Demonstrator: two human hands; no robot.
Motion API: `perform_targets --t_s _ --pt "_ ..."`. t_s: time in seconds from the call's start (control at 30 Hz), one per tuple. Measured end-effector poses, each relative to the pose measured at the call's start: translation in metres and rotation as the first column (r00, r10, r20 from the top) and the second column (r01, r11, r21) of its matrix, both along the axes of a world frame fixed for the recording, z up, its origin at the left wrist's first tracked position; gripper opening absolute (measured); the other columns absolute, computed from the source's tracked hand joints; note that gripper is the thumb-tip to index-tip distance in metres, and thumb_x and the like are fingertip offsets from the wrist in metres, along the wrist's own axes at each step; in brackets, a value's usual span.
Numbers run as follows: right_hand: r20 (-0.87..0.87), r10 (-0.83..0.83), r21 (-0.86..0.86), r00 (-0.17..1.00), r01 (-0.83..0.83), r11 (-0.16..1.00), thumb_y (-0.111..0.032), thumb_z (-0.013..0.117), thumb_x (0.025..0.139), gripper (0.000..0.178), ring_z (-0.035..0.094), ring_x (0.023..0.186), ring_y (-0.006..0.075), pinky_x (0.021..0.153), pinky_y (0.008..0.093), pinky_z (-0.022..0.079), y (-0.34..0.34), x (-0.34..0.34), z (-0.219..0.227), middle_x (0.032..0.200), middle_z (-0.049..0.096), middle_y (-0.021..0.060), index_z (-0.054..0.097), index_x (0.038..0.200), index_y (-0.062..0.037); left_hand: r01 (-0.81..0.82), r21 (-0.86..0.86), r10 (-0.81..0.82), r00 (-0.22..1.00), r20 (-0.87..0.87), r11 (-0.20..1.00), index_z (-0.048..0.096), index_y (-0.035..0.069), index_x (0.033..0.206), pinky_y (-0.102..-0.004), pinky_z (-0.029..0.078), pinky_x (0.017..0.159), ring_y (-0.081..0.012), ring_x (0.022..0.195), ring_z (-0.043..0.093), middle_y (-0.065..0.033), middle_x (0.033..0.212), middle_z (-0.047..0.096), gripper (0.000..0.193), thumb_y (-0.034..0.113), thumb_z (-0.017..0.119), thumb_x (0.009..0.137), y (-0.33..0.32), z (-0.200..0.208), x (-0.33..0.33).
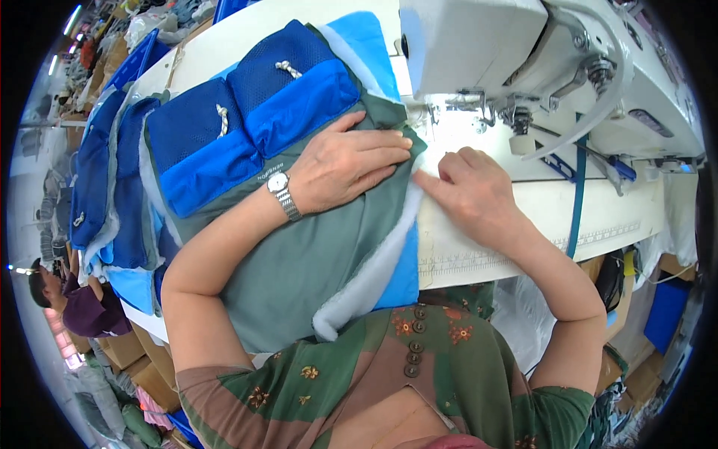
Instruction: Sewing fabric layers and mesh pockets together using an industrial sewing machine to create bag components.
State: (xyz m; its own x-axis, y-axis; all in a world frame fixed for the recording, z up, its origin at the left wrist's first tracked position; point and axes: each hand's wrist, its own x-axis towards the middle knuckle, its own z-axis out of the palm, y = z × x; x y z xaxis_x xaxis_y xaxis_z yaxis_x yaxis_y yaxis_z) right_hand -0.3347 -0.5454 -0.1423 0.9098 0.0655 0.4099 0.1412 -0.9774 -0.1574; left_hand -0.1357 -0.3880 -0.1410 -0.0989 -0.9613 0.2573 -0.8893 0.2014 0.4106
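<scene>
A grey-green fabric panel (299, 269) lies on the sewing table, with two blue mesh pockets (292, 82) sewn along its far left part. Each pocket carries a white cord tie (287, 69). Fluffy white padding (366, 288) and a bright blue layer (402, 273) show from under its right edge. My left hand (340, 165), a watch on its wrist, presses flat on the panel with fingers stretched toward the right edge. At that edge my right hand (471, 194) is closed, fingers curled, its thumb against the padding. What lies inside its fingers is partly hidden.
A white sewing machine (479, 52) stands beyond my hands, its lit needle area close to the panel's corner. Blue-handled scissors (617, 168) and a teal strap (578, 202) lie right. More blue pocketed pieces (101, 187) hang at left; another person (86, 303) is farther off.
</scene>
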Motion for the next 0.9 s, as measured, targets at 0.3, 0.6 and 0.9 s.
perform_targets --t_s 0.3,0.6,0.9 --pt "-0.098 0.107 -0.060 0.989 -0.113 0.992 -0.015 0.061 0.082 0.018 0.056 0.081 0.0194 0.089 0.0402 0.046 -0.002 0.005 0.002 0.080 0.051 0.0017 0.068 0.099 -0.0169 -0.015 0.008 0.014 0.996 0.088 1.000 0.068 0.014 0.119 -0.0459 0.041 0.102 -0.0206 0.117 0.059 -0.0034 0.131 0.061 0.033 0.022 0.069 0.087 -0.001 0.006 -0.007" --pt "-0.036 0.163 0.066 0.986 -0.160 0.985 -0.029 0.079 0.064 0.049 0.060 0.101 0.0208 0.097 0.0445 0.044 0.003 -0.004 0.008 0.106 0.061 0.0042 0.066 0.108 -0.0109 -0.025 0.069 0.018 0.995 0.093 0.997 0.064 0.013 0.123 -0.0464 0.042 0.098 -0.0224 0.117 0.057 -0.0040 0.133 0.057 0.046 0.030 0.073 0.081 -0.003 0.012 -0.011" --pt "0.097 0.233 -0.040 0.968 -0.230 0.972 -0.020 0.066 0.077 0.035 0.061 0.104 0.0251 0.098 0.0445 0.046 0.012 -0.001 -0.011 0.106 0.061 0.0097 0.066 0.106 -0.0022 0.045 0.037 -0.049 0.989 0.139 0.998 0.063 0.012 0.121 -0.0451 0.043 0.093 -0.0234 0.118 0.056 -0.0053 0.132 0.056 0.047 0.031 0.074 0.080 -0.007 0.012 -0.006"
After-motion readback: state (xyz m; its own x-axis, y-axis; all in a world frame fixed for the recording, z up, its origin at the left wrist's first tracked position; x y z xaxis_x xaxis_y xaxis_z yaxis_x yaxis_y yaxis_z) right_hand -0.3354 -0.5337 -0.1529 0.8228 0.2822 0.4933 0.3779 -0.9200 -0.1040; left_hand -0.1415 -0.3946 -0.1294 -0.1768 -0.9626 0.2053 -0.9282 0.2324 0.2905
